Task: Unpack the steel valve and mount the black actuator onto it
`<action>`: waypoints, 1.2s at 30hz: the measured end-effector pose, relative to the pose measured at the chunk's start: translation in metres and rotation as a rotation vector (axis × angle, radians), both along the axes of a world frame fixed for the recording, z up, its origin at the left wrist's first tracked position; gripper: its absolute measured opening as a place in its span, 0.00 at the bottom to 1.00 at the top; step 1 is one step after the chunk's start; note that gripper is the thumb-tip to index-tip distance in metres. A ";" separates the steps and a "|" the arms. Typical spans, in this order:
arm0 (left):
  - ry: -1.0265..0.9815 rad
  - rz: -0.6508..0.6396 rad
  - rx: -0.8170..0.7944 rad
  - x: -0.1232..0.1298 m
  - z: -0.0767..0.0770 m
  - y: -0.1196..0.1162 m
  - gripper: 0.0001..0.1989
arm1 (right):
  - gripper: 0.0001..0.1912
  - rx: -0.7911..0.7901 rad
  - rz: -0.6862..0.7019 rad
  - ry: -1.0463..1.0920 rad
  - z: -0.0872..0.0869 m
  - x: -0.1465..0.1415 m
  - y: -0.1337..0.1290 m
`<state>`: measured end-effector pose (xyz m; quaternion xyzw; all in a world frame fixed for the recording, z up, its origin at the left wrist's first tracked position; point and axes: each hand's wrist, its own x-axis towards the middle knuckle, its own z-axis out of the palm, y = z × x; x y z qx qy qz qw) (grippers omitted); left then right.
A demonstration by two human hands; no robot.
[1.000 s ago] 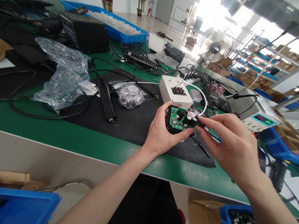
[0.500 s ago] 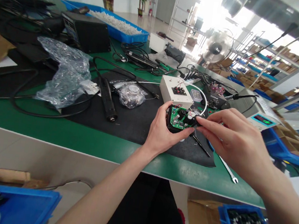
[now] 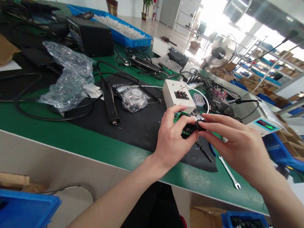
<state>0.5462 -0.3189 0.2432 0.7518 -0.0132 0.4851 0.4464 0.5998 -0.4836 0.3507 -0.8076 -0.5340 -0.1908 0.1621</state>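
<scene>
A green circuit board (image 3: 178, 116) in a black housing is held above the black mat, partly covered by fingers. My left hand (image 3: 172, 140) is closed around it, with thumb and forefinger reaching to its right edge. At that edge my right hand (image 3: 228, 141) pinches a small black part (image 3: 200, 125), whose kind I cannot make out. Just behind the board stands a white box (image 3: 177, 96) with a black terminal block on top. A thin black tool (image 3: 204, 151) lies on the mat below my hands, and an open-end wrench (image 3: 230, 173) lies to the right.
To the left lie a black cylindrical handle with a cable (image 3: 110, 105), a bagged part (image 3: 135, 99) and crumpled clear plastic (image 3: 70, 79). A grey instrument with a lit display (image 3: 256, 115) stands at right. Blue bins (image 3: 12, 208) sit below the green table's edge (image 3: 55, 141).
My left forefinger and thumb have come over the board to its right edge, beside my right fingertips. The board now shows less and appears tilted. The view has shifted slightly.
</scene>
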 end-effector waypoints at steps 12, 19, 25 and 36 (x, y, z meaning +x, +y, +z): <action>-0.032 0.098 -0.057 0.000 -0.004 -0.012 0.06 | 0.15 -0.131 -0.088 0.240 0.022 0.014 0.010; -0.048 0.107 -0.076 -0.002 0.003 -0.017 0.06 | 0.13 -0.291 0.013 0.139 0.037 0.021 0.020; -0.034 0.082 -0.085 -0.001 0.006 -0.016 0.06 | 0.13 -0.397 0.049 0.218 0.045 0.036 0.022; -0.082 0.090 -0.067 0.002 0.001 -0.014 0.03 | 0.15 -0.470 0.034 0.347 0.057 0.044 0.025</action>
